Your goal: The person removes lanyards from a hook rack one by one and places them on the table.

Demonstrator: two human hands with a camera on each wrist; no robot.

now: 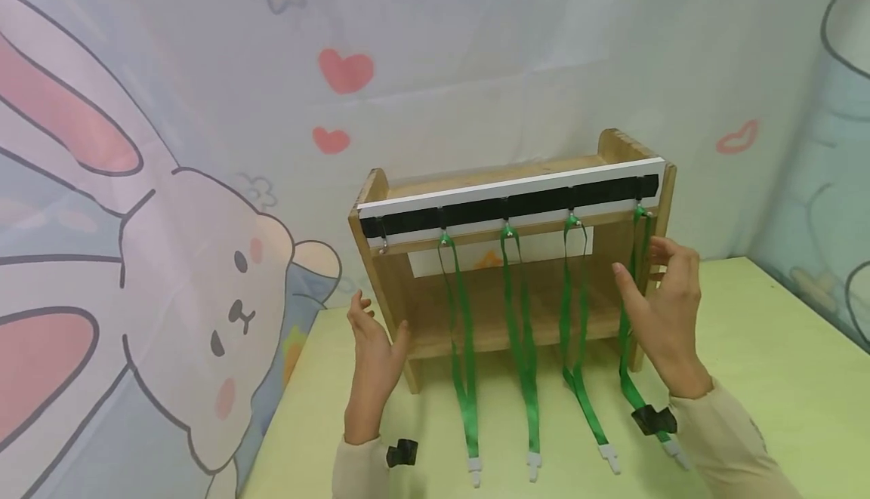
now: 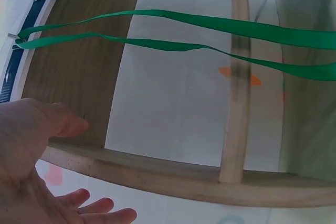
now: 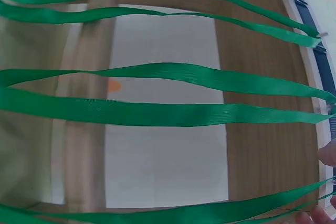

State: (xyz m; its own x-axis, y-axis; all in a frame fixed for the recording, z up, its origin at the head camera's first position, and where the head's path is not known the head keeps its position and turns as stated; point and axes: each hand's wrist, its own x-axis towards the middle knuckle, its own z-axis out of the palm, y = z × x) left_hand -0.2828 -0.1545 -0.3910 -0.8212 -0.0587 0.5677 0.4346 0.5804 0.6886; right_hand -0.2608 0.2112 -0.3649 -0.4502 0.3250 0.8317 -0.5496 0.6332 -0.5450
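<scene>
Several green lanyards (image 1: 529, 363) with white plastic clips hang from hooks on a black strip (image 1: 476, 208) across a small wooden shelf (image 1: 381, 280). The leftmost hook (image 1: 382, 244) bears no lanyard. My left hand (image 1: 374, 363) is beside the shelf's left side panel, thumb and fingers apart and nothing held; the left wrist view shows the thumb in front of the wood. By the right side panel is my right hand (image 1: 669, 310), fingers loosely bent, with the rightmost lanyard (image 1: 625, 325) passing between thumb and fingers without being gripped. Whether they touch it, I cannot tell.
The shelf stands on a light green tabletop (image 1: 734, 348). Behind it hangs a pale cloth backdrop (image 1: 544, 53) with a printed rabbit and hearts. A small black device (image 1: 402, 452) is at the left wrist, another black device (image 1: 655, 418) at the right.
</scene>
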